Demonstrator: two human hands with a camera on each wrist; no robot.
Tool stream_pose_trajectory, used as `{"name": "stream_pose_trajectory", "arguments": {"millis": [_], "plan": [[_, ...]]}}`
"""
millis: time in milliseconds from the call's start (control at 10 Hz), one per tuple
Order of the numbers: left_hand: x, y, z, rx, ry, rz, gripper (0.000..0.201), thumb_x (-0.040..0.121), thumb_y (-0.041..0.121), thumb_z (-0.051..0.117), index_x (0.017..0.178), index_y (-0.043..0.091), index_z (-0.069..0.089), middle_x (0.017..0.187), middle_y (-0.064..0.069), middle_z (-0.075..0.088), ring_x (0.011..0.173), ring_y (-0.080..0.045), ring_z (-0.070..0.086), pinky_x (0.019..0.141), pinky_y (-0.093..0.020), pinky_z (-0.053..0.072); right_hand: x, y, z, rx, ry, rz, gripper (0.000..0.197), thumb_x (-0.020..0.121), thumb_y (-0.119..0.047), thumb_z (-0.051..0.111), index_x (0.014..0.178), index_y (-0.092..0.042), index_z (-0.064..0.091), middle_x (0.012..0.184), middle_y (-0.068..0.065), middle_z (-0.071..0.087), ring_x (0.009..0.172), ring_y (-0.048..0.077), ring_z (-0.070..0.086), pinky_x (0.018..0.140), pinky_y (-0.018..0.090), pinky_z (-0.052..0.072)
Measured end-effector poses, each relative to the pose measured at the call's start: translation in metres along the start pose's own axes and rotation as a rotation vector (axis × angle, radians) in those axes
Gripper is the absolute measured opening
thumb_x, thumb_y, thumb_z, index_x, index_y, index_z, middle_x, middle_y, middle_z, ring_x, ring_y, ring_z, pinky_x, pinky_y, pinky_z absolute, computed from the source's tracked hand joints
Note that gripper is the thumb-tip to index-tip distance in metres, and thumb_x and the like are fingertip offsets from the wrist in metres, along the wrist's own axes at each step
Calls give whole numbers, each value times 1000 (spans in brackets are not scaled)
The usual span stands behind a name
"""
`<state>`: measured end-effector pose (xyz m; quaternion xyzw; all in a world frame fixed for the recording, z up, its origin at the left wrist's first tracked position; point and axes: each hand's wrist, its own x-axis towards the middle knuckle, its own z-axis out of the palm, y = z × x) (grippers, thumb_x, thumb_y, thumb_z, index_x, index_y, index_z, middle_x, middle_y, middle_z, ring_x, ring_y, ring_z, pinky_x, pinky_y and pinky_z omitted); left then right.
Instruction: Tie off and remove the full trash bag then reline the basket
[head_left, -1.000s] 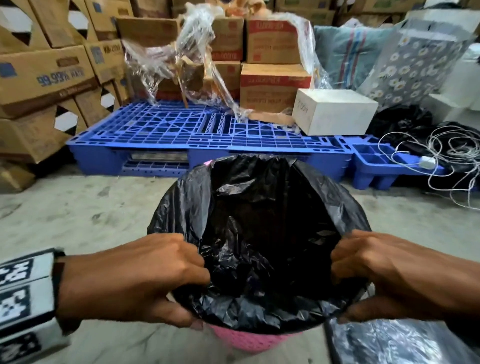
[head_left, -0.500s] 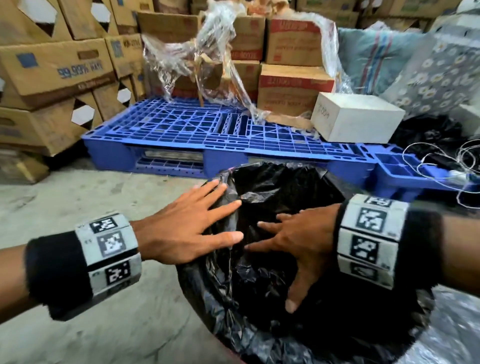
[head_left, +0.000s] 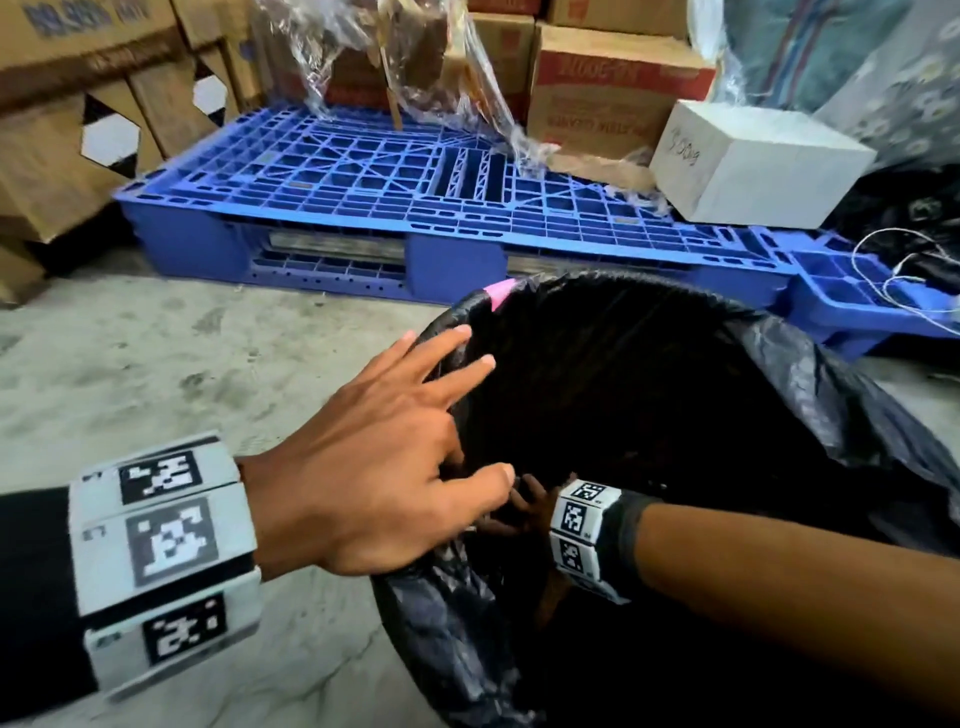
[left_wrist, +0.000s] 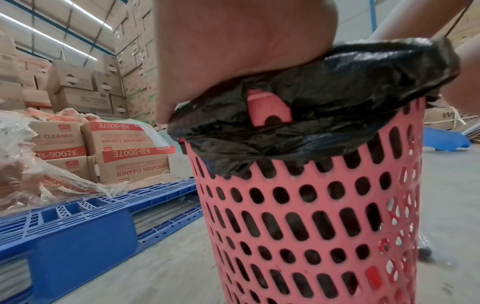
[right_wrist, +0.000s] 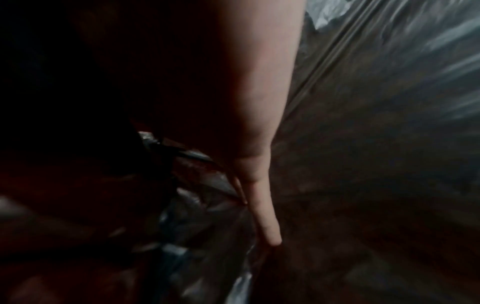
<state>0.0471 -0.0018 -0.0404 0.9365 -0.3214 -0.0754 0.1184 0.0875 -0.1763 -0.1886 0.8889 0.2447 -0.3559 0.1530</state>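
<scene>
— Basket? Bag?

— Pink basket (left_wrist: 324, 205) upright on the concrete floor (head_left: 156, 374), at about 5 o'clock in the head view. Black bag (head_left: 675, 395) lining it, edge folded down over the rim, hanging unevenly outside. One bit of pink rim bare at 12 o'clock of the opening, another patch showing through a gap in the fold in the left wrist view.

— Left hand?

— Left hand (head_left: 384, 452) at 9 o'clock of the opening, laid on the folded bag at the rim. Fingers (head_left: 441, 348) straight and spread, pointing toward 1 o'clock, gripping nothing.

— Right hand?

— Right hand (head_left: 519, 512) down inside the bag, past the wrist, just under the left thumb. Dark and blurred in there. One finger (right_wrist: 265, 222) stretched straight along the plastic in the right wrist view; no grasp visible on anything.

— Around it?

— Blue pallet (head_left: 415, 197) at 12 o'clock, behind the basket. White box (head_left: 753, 161) on the pallet at 1 o'clock. Cardboard boxes (head_left: 613, 88) and clear plastic wrap (head_left: 457, 78) stacked further back. More cardboard at 10 o'clock.
</scene>
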Motion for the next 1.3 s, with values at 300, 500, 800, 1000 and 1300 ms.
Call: {"name": "stream_pose_trajectory", "arguments": {"millis": [300, 500, 800, 1000, 1300], "plan": [[3, -4, 2, 30, -26, -17, 70, 74, 61, 20, 62, 19, 74, 149, 24, 30, 138, 8, -17, 109, -17, -20, -7, 11, -36, 148, 317, -95, 49, 97, -31, 44, 142, -15, 36, 157, 14, 18, 144, 31, 17, 115, 36, 13], [5, -5, 4, 40, 6, -15, 65, 73, 62, 17, 58, 25, 69, 150, 20, 31, 142, 4, -9, 117, -28, -6, -89, 38, -108, 77, 92, -132, 73, 66, -54, 74, 128, -25, 51, 122, 0, 65, 111, 19, 58, 102, 33, 43], [3, -3, -2, -181, 195, -90, 63, 74, 66, 38, 131, 38, 44, 157, 17, 3, 139, 8, -11, 110, -20, 5, -222, 127, -57, 172, 464, 216, 87, 79, -59, 56, 148, -33, 9, 159, 3, 13, 143, 22, 23, 116, 38, 25], [5, -1, 4, -297, 129, -341, 75, 86, 31, 59, 147, 29, 16, 159, 4, 3, 145, -12, 9, 109, -21, 14, -239, 139, 14, 633, 518, 249, 101, 74, -66, 51, 148, -31, -8, 159, -6, 6, 137, -2, 11, 107, 13, 8], [-5, -2, 4, -593, 259, -384, 75, 73, 59, 61, 138, 51, 25, 150, 17, 25, 139, -6, 24, 114, -33, 23, -238, 143, 39, 932, 624, 106, 91, 72, -74, 43, 146, -39, 3, 148, -23, 19, 132, -10, 26, 105, 5, 16]]}}
